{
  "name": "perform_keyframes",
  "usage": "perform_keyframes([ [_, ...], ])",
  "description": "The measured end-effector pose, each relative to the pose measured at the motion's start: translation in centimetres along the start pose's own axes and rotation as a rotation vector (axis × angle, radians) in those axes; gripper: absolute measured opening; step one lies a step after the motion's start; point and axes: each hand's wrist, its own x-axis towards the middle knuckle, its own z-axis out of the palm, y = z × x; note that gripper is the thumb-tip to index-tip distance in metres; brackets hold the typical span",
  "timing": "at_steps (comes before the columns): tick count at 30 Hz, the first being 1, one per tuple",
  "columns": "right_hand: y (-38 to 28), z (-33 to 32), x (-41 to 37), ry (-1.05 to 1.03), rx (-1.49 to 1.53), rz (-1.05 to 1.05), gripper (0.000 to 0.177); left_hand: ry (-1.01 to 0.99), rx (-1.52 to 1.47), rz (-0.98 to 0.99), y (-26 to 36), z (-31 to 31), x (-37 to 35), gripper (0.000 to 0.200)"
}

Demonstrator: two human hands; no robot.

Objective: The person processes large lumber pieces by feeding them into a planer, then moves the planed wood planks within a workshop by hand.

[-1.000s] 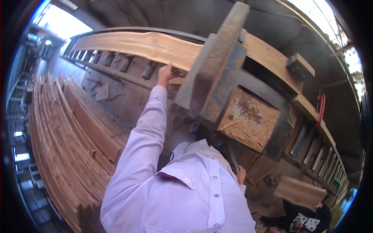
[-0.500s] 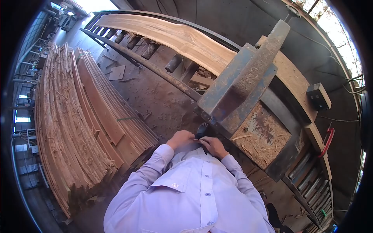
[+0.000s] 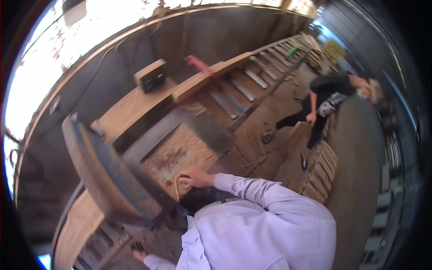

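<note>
My right hand (image 3: 195, 177) reaches over the wood-dusted metal table (image 3: 173, 157) of the machine, its fingers pinched on a thin pale strip of wood (image 3: 176, 189). Low at the left, my left hand (image 3: 140, 254) hangs beside the machine, with a dark shape at its fingers; whether it holds anything I cannot tell. The worn blue-grey machine housing (image 3: 105, 166) rises left of my right hand. From under it, a long board (image 3: 81, 227) extends to the lower left.
Beyond the table, a roller conveyor (image 3: 247, 85) runs away, with a wooden rail (image 3: 216, 74) and red clamp (image 3: 200, 65) alongside. A block with a dark face (image 3: 150, 77) stands on the wooden ledge. At right, a person (image 3: 330, 96) bends over stacked boards (image 3: 321, 168).
The view has swung right, bringing the conveyor and the person into sight. My hands, together at my waist earlier, have parted; the right now reaches onto the table, the left hangs low.
</note>
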Motion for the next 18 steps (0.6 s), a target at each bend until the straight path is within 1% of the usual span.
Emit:
perform_keyframes([
  [1,0.6,-1.8,0.4,0.202,-0.093,-0.048,0.024,0.131,0.085,-0.008,1.4,0.7,0.7,0.037],
  [3,1.9,-4.5,1.4,0.564,-0.265,-0.151,0.022,0.235,0.174,0.247,2.6,4.0,1.9,0.033],
  [5,2.9,-8.5,1.3,0.769,-0.424,-0.013,0.021,0.376,0.283,0.513,6.4,4.2,1.2,0.034],
  [6,3.8,-10.1,1.0,0.845,-0.431,0.014,0.023,0.453,0.331,0.650,8.5,3.9,0.5,0.036],
  [8,6.2,-12.0,1.3,0.973,-0.469,0.039,0.030,0.238,0.425,0.698,11.9,8.0,-0.3,0.043],
  [9,8.0,-12.5,1.4,1.018,-0.503,0.048,0.034,0.141,0.431,0.683,13.0,10.2,-1.1,0.040],
  [10,9.6,-13.0,1.5,1.057,-0.536,0.055,0.038,0.032,0.448,0.595,13.6,12.6,-1.9,0.041],
  [12,12.1,-14.0,1.9,1.096,-0.633,0.041,0.044,-0.173,0.525,0.414,14.5,16.8,-3.0,0.053],
  [13,13.2,-14.1,2.3,1.104,-0.670,0.029,0.047,-0.505,1.035,0.746,14.8,14.2,3.5,0.060],
  [14,13.3,-14.3,2.3,1.085,-0.717,0.020,0.049,-0.465,0.188,0.249,15.5,15.7,4.4,0.061],
  [15,12.3,-14.2,2.1,1.047,-0.745,-0.009,0.050,-0.391,0.966,0.601,16.2,15.8,4.9,0.065],
  [16,11.2,-13.9,1.8,1.016,-0.730,0.019,0.050,-0.101,1.701,0.970,17.0,15.7,5.8,0.071],
  [17,11.2,-13.6,2.3,1.041,-0.687,0.011,0.050,-0.056,1.854,1.164,17.3,15.3,6.1,0.075],
  [18,11.9,-13.7,2.8,1.040,-0.721,-0.001,0.052,-0.088,1.881,1.376,17.3,14.3,7.7,0.075],
])
